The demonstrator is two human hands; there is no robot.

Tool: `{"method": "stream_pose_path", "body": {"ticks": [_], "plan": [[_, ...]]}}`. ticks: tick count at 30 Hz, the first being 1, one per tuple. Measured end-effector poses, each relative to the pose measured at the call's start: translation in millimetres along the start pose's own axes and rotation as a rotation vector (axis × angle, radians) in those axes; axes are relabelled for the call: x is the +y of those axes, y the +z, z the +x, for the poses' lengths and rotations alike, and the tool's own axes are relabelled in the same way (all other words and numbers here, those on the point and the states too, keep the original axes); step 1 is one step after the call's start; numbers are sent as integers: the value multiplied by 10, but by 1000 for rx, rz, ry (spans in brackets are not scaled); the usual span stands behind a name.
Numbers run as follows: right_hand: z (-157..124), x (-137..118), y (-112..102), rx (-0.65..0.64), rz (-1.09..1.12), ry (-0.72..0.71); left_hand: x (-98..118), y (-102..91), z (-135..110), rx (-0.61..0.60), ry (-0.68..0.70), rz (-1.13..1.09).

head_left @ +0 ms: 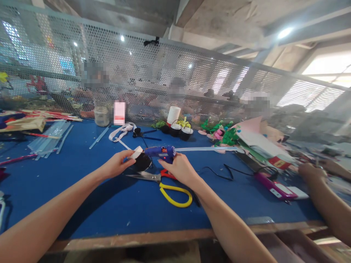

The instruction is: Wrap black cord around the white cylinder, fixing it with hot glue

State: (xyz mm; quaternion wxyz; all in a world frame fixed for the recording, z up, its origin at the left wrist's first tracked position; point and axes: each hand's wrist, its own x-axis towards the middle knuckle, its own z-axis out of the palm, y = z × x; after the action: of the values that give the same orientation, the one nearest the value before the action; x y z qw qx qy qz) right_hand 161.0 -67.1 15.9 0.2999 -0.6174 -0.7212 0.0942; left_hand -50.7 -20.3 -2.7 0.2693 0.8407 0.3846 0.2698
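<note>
My right hand (179, 168) is closed around the handle of a blue hot glue gun (160, 151), whose nozzle points left and whose clear glue stick (208, 148) juts out to the right. My left hand (117, 163) pinches a small white piece (136, 152) against a little black round pot (143, 162), right at the gun's nozzle. Both hands hover just above the blue table (109, 204). Scissors (167, 184) with a red and yellow handle lie directly under my right hand.
Clear glue sticks (51, 140) lie at the left, a glass jar (101, 116) and white ribbon (120, 132) farther back, small black pots (181, 130) and paper flowers (225, 135) at the back right. Another person's hand (312, 173) rests beside a pink phone (272, 186). A mesh screen (175, 80) backs the table.
</note>
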Motion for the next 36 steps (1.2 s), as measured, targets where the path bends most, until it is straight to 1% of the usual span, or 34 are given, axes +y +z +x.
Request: {"method": "stream_pose_path", "body": {"ticks": [3, 8, 14, 21, 29, 36], "plan": [[11, 23, -1, 7, -1, -3, 6, -4, -3, 0, 16, -3], [0, 33, 10, -19, 40, -23, 7, -7, 0, -4, 6, 23], [33, 70, 25, 11, 53, 15, 10, -14, -3, -15, 20, 11], [29, 77, 29, -2, 85, -26, -3, -14, -1, -20, 24, 16], [58, 82, 21, 12, 84, 13, -36, -12, -5, -3, 28, 7], [41, 74, 15, -12, 68, -7, -17, -12, 3, -16, 24, 6]]}}
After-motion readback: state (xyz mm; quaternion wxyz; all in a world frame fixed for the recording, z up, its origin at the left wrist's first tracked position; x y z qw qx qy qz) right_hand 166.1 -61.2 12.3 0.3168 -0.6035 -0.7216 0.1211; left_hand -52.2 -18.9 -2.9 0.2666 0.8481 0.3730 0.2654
